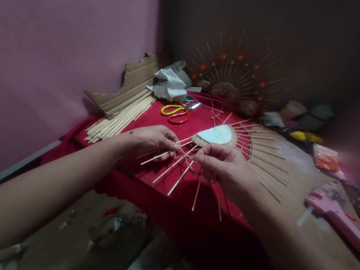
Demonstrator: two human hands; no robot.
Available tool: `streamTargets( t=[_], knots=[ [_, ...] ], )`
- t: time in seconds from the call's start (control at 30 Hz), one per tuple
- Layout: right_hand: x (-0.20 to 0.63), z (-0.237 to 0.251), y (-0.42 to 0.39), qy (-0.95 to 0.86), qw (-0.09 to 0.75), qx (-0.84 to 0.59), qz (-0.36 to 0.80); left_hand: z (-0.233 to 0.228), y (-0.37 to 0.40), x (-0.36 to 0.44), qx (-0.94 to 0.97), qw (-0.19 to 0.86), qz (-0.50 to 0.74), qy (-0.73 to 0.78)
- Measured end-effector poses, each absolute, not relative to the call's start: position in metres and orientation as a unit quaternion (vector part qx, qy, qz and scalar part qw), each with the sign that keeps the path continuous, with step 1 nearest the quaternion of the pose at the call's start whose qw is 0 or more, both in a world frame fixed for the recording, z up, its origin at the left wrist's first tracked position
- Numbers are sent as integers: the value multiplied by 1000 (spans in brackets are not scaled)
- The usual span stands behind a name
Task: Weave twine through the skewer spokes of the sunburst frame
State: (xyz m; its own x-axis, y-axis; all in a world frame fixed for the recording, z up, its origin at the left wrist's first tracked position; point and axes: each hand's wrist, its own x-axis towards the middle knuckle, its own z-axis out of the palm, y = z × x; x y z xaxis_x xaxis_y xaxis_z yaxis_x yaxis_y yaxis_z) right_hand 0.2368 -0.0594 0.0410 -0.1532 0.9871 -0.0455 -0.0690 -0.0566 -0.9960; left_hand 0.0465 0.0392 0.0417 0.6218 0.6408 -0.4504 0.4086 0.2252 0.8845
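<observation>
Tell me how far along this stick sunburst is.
Done: sticks fan from the right side of the half-round base. In hand: left hand and right hand pinch sticks at its near-left edge. Left: a stick bundle lies unused; no decorations like the finished piece behind.

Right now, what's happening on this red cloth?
A person is working on a sunburst piece: a pale half-disc with thin sticks fanning out from it, lying on the red cloth. The left hand and the right hand both pinch sticks at its near edge. A bundle of spare sticks lies to the left by some cardboard, scissors lie behind, and a pink glue gun rests to the right.
</observation>
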Motion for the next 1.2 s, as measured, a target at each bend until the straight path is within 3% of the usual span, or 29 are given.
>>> streamTargets(
  t=[0.2, 0.47, 0.57, 0.73, 0.83, 1.2],
  knots=[
    [236, 50, -62, -546, 505, -461, 484, 43, 37, 46, 610, 657, 87, 434],
    [215, 60, -77, -630, 458, -460, 427, 38, 37, 42, 635, 653, 98, 401],
    [198, 50, -86, -730, 402, -445, 328, 36, 35, 42, 628, 659, 113, 398],
    [176, 27, -95, -875, 277, -392, 63, 37, 30, 43, 605, 667, 114, 419],
    [172, 23, -96, -895, 261, -360, -13, 37, 30, 42, 607, 667, 108, 418],
    [202, 43, -104, -853, 318, -412, 53, 32, 30, 40, 589, 685, 152, 401]
  ],
)
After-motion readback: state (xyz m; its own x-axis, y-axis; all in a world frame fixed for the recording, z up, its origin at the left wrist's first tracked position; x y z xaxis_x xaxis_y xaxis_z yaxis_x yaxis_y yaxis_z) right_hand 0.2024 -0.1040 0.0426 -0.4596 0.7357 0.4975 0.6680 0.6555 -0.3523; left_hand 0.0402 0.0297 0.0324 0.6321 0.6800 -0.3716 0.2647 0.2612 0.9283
